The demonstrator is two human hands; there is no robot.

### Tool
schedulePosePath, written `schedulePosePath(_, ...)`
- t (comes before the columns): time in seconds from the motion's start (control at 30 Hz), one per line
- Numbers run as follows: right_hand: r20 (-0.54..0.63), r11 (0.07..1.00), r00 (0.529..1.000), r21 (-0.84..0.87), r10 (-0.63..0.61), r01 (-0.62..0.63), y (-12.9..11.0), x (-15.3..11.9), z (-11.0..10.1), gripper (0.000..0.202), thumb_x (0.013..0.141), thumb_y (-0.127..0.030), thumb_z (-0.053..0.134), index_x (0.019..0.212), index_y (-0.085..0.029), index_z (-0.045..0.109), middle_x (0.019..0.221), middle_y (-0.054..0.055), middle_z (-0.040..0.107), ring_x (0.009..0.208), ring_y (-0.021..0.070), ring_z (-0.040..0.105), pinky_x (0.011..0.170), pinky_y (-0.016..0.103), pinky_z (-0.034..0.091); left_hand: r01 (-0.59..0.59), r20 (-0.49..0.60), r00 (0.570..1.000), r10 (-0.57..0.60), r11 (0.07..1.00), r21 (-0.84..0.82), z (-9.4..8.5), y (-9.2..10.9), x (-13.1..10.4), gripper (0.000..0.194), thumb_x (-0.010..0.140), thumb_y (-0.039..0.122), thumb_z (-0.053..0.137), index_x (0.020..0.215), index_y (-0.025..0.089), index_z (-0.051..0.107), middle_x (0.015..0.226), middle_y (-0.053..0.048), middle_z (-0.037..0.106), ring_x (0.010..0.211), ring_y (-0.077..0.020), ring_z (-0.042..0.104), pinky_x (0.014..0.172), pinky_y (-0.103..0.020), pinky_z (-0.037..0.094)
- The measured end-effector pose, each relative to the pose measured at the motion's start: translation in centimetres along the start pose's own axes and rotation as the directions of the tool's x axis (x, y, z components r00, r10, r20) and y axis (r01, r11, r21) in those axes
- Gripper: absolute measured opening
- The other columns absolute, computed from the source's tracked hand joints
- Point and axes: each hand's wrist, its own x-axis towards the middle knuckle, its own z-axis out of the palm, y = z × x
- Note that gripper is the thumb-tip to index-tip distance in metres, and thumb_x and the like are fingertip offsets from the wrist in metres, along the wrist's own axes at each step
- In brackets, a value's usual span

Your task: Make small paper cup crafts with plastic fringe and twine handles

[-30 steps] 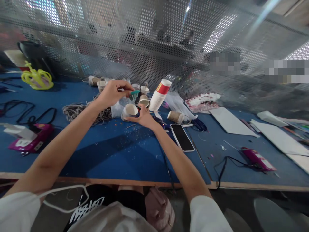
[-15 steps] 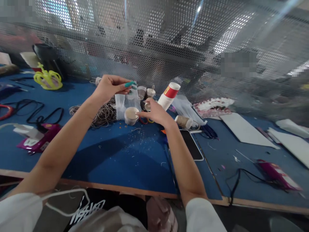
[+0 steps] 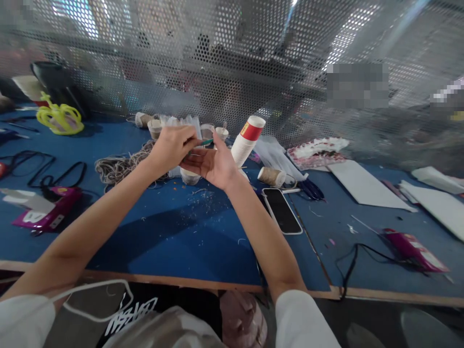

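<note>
My left hand (image 3: 178,144) is closed in a pinch on a slim teal piece (image 3: 207,142); its exact kind is too small to make out. Against it comes my right hand (image 3: 216,166), palm turned up and fingers stretched out beneath the left fingertips. The thumb of the right hand stands up beside the tip of the teal piece. Below the hands a small white cup (image 3: 190,177) is partly hidden. Tangled grey-brown cord (image 3: 121,169) lies beyond my left forearm. A leaning stack of paper cups (image 3: 248,140), red-banded at the top, stands just right of my right hand.
To the right lie a twine spool (image 3: 271,177), a phone (image 3: 282,211), white boards (image 3: 366,186) and a purple power strip (image 3: 416,250). At left are a yellow crown-shaped holder (image 3: 61,118) and another purple power strip (image 3: 49,212). A perforated metal screen (image 3: 224,58) closes the back.
My two hands have come together. The left moved right and down with the teal piece; the right turned palm up and moved away from the small white cup.
</note>
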Motion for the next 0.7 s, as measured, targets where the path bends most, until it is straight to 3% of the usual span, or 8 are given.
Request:
schedulePosePath(0.13,0.073,0.988,0.986,-0.035,0.152,-0.15,-0.8,-0.5,-0.9,0.073,0.085,-0.078,0.028,0.082,-0.014,0.063,0.082,0.014,0.069,0.077,0.0211,0.066,0.068,0.032,0.055,0.012,-0.038,0.999,-0.013,1.0,-0.021,-0.2,-0.2,-0.1,0.016,0.087,0.027,0.059,0.08,0.021,0.072,0.08,-0.002,0.074,0.087,-0.0184,0.068,0.082,-0.029,0.051)
schedulePosePath(0.23,0.087,0.967,0.974,-0.165,0.208,-0.192,-1.2,-0.5,-1.8,0.061,0.091,-0.067,0.036,0.075,-0.015,0.063,0.06,0.004,0.061,0.045,0.0101,0.046,0.045,0.024,0.042,0.047,-0.016,0.999,-0.048,0.996,-0.081,-0.2,-0.6,0.1,0.016,0.086,0.027,0.06,0.084,0.022,0.075,0.082,-0.001,0.076,0.083,-0.0182,0.07,0.078,-0.028,0.053)
schedulePosePath(0.3,-0.003,0.97,0.997,-0.228,0.08,-0.079,-1.1,0.0,-2.5,0.049,0.095,-0.055,0.043,0.065,-0.018,0.057,0.043,-0.007,0.039,0.036,0.0063,0.026,0.04,0.021,0.031,0.096,-0.003,0.995,-0.097,0.988,-0.117,-0.2,-0.9,0.3,0.013,0.082,0.027,0.064,0.082,0.02,0.076,0.078,-0.002,0.076,0.075,-0.0174,0.069,0.072,-0.028,0.053)
schedulePosePath(0.37,-0.135,0.954,0.982,-0.287,-0.13,0.087,-0.6,0.7,-3.3,0.044,0.094,-0.046,0.051,0.059,-0.02,0.051,0.04,-0.011,0.027,0.034,0.0056,0.02,0.041,0.02,0.029,0.145,-0.005,0.989,-0.147,0.981,-0.132,-0.1,-1.1,0.4,0.011,0.077,0.029,0.071,0.075,0.019,0.075,0.074,-0.003,0.075,0.07,-0.017,0.068,0.067,-0.028,0.053)
schedulePosePath(0.47,-0.313,0.882,0.87,-0.406,-0.381,0.241,0.0,1.6,-4.4,0.034,0.089,-0.039,0.059,0.061,-0.019,0.057,0.042,-0.009,0.04,0.036,0.005,0.03,0.042,0.02,0.031,0.17,-0.013,0.985,-0.173,0.977,-0.128,-0.1,-1.6,0.6,0.016,0.07,0.033,0.077,0.066,0.019,0.071,0.069,-0.003,0.073,0.066,-0.0167,0.066,0.062,-0.028,0.052)
schedulePosePath(0.57,-0.382,0.807,0.758,-0.505,-0.528,0.307,0.3,1.8,-5.2,0.023,0.08,-0.035,0.068,0.066,-0.018,0.064,0.054,-0.005,0.057,0.047,0.0065,0.05,0.051,0.021,0.043,0.139,0.005,0.99,-0.139,0.98,-0.141,-0.3,-2.1,0.7,0.014,0.073,0.031,0.073,0.067,0.02,0.07,0.064,-0.002,0.07,0.062,-0.0152,0.064,0.06,-0.027,0.05)
schedulePosePath(0.7,-0.322,0.708,0.711,-0.617,-0.625,0.343,-0.1,1.4,-5.9,0.015,0.072,-0.03,0.073,0.068,-0.017,0.067,0.063,-0.001,0.065,0.057,0.0105,0.06,0.061,0.026,0.051,0.109,0.004,0.994,-0.109,0.993,-0.048,-0.6,-2.8,0.9,0.02,0.083,0.028,0.059,0.065,0.022,0.063,0.052,0.001,0.059,0.064,-0.0157,0.063,0.063,-0.026,0.047)
